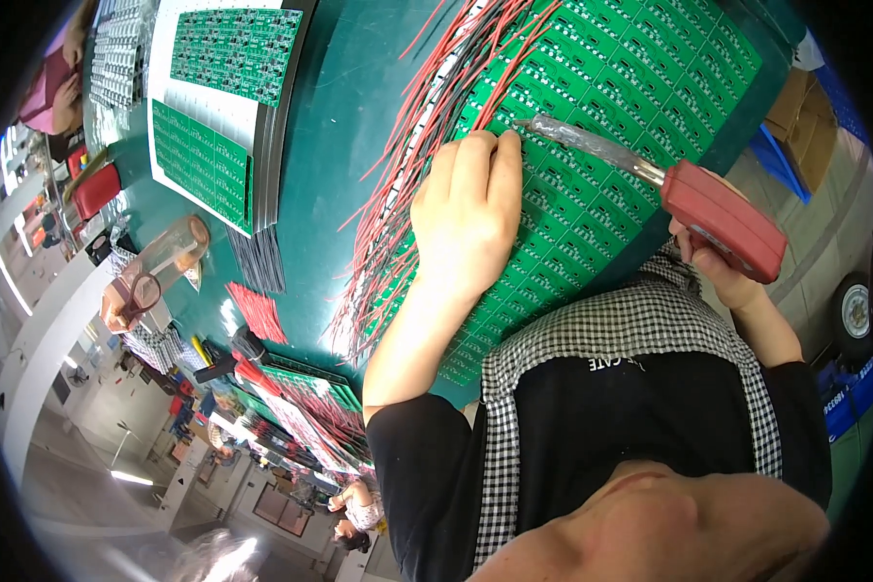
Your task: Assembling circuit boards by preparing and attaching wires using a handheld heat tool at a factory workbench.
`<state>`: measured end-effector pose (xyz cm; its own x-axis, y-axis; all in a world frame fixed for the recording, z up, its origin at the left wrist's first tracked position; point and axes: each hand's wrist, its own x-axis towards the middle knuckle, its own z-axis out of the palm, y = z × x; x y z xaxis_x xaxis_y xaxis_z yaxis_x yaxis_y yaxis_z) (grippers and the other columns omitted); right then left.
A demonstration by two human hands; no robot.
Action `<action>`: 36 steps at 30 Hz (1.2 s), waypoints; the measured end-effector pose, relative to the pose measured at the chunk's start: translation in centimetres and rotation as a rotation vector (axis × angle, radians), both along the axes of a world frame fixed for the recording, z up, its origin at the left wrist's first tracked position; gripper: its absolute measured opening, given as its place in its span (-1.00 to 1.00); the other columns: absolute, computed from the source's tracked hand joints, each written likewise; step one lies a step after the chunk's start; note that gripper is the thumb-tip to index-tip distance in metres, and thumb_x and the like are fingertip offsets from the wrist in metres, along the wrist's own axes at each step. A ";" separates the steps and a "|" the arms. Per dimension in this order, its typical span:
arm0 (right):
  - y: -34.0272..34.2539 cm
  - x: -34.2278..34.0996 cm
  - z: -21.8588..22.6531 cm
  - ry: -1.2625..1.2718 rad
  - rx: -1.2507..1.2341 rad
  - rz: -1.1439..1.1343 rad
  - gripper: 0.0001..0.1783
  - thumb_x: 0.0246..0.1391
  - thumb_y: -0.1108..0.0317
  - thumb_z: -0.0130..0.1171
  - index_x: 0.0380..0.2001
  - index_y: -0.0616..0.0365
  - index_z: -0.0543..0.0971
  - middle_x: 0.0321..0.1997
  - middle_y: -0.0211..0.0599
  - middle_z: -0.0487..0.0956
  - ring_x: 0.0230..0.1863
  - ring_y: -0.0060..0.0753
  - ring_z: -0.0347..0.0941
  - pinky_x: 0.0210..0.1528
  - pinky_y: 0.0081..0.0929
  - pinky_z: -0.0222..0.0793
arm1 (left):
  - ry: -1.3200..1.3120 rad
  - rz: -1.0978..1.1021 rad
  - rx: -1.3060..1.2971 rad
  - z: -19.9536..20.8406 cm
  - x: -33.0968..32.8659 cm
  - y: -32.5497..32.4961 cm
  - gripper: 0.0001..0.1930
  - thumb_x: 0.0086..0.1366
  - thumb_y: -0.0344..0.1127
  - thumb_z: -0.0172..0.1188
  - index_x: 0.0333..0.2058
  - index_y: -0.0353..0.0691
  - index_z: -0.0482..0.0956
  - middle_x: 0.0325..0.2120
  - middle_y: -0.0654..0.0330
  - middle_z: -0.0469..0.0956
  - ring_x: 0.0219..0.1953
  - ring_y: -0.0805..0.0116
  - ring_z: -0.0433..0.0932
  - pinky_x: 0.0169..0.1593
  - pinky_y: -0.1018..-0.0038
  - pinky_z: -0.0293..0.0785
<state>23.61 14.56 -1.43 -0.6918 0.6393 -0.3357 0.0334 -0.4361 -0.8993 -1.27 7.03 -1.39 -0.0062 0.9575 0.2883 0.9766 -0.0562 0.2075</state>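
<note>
My right hand grips the red handle of a soldering gun. The gun's wrapped metal barrel points left, and its tip is close to my left fingertips. My left hand presses down on the green circuit boards, its fingers bunched together; what they pinch, if anything, is hidden. Past those fingers runs a dense row of red and black wires along the boards' left side, their loose ends fanning out over the green table.
Left of the wires, a stack of white sheets carries more green boards. Below it lie black wires, red wires and a clear plastic container. A cardboard box stands right; other people are farther left.
</note>
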 end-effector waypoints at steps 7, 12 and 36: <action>0.3 0.1 -0.3 -0.086 0.154 0.043 -0.31 -0.23 0.27 0.25 -0.01 0.35 0.26 -0.22 -0.29 0.45 -0.42 -0.66 0.38 -0.35 -0.72 0.31 | 0.012 -0.011 0.017 -0.1 0.0 -0.2 -0.71 -0.18 -0.47 0.05 -0.36 -0.34 0.45 -0.47 0.17 0.37 -0.47 0.37 0.39 -0.51 0.58 0.37; 0.7 0.2 -1.2 -0.153 0.632 0.171 -0.29 -0.27 0.23 0.27 -0.03 0.34 0.29 -0.23 -0.30 0.45 -0.53 -0.68 0.35 -0.40 -0.72 0.28 | 0.028 0.002 0.000 -0.1 -0.1 -0.5 -0.72 -0.17 -0.47 0.05 -0.36 -0.35 0.45 -0.47 0.16 0.37 -0.46 0.36 0.39 -0.50 0.57 0.37; 1.0 -0.2 -0.5 -0.154 0.336 0.093 -0.27 -0.29 0.25 0.28 -0.01 0.33 0.28 -0.39 -0.38 0.50 -0.56 -0.74 0.29 -0.46 -0.75 0.23 | 0.031 -0.023 0.010 0.0 -0.1 -0.4 -0.70 -0.20 -0.48 0.05 -0.36 -0.36 0.45 -0.46 0.13 0.39 -0.47 0.33 0.40 -0.47 0.55 0.39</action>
<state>23.38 15.56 -1.97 -0.7096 0.6686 -0.2223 0.2048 -0.1061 -0.9730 -1.34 6.64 -1.38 0.0252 0.9543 0.2978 0.9811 -0.0808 0.1760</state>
